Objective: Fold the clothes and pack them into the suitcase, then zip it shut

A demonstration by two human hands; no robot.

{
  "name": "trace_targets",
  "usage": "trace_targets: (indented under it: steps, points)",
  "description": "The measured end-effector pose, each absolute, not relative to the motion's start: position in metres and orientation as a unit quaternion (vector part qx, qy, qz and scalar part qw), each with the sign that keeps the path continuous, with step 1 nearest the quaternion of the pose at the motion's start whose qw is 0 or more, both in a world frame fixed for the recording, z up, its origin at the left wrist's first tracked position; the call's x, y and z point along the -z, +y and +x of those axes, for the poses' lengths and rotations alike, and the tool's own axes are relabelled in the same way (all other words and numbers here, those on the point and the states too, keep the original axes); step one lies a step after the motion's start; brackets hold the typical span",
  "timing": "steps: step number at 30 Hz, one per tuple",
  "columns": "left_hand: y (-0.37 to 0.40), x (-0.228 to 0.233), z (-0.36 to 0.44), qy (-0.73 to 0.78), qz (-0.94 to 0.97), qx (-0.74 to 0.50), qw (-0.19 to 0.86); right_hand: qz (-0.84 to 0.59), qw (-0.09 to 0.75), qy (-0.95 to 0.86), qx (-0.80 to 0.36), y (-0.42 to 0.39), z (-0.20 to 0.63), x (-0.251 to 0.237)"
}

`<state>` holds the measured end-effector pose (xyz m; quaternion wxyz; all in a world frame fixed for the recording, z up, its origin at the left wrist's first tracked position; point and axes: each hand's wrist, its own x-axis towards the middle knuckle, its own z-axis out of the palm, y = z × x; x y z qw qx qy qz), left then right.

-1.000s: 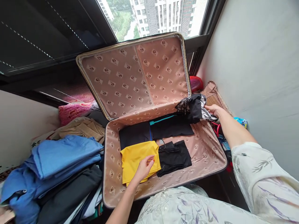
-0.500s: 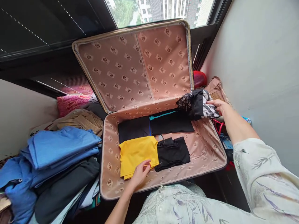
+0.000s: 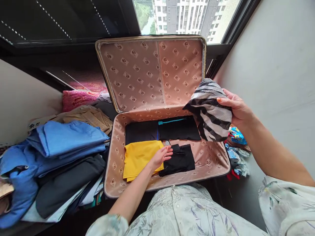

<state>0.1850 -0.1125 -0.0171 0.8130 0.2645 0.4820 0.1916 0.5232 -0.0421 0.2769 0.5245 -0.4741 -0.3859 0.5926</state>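
A zebra-striped black and white garment (image 3: 211,111) hangs in my right hand (image 3: 237,106), whose thumb and fingers pinch its right side above the suitcase's right end. My left hand (image 3: 161,156) has its fingers stretched out, with nothing in it, over the line between a folded yellow garment (image 3: 140,157) and a folded black garment (image 3: 184,160). Whether it touches them I cannot tell. Two dark folded pieces lie behind: a charcoal one (image 3: 141,131) and a black one with a teal strip (image 3: 182,129). All four lie in the open pink-lined suitcase (image 3: 209,157).
The suitcase lid (image 3: 152,75) leans back against the window frame. Stacked clothes, with blue folded garments (image 3: 69,137) on top, crowd the left side. More small clothes (image 3: 237,160) lie beyond the right edge, near the pale wall (image 3: 278,82).
My right hand has lifted the striped garment and brought it closer, its striped side now facing me. My left hand has moved right and up from the yellow garment, fingers extending. The view has shifted.
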Motion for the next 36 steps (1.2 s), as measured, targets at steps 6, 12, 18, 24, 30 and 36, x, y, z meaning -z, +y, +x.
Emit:
trace_targets:
  steps: [6,12,18,24,30,36]
  points:
    - [-0.089,0.016,0.246,0.402,0.097,-0.289,0.864,-0.494,0.518,-0.403,-0.570,-0.085,0.479,-0.303]
    - [-0.116,0.039,0.202,0.405,0.131,-0.266,0.865,-0.696,0.368,-0.443,-0.429,-0.128,0.526,-0.144]
    - [-0.139,0.076,0.176,0.632,0.349,-0.041,0.691,-0.800,-0.090,-0.506,-0.309,-0.169,0.543,0.006]
    - [-0.155,0.059,0.199,0.570,0.664,-0.026,0.483,-0.733,-0.190,-0.562,-0.333,-0.179,0.541,0.040]
    - [-0.158,0.056,0.220,0.320,0.794,-0.011,0.516,-0.694,-0.202,-0.662,-0.199,-0.196,0.537,0.024]
    - [-0.159,0.080,0.236,0.283,0.848,-0.001,0.448,-0.642,-0.212,-0.710,-0.196,-0.206,0.515,0.042]
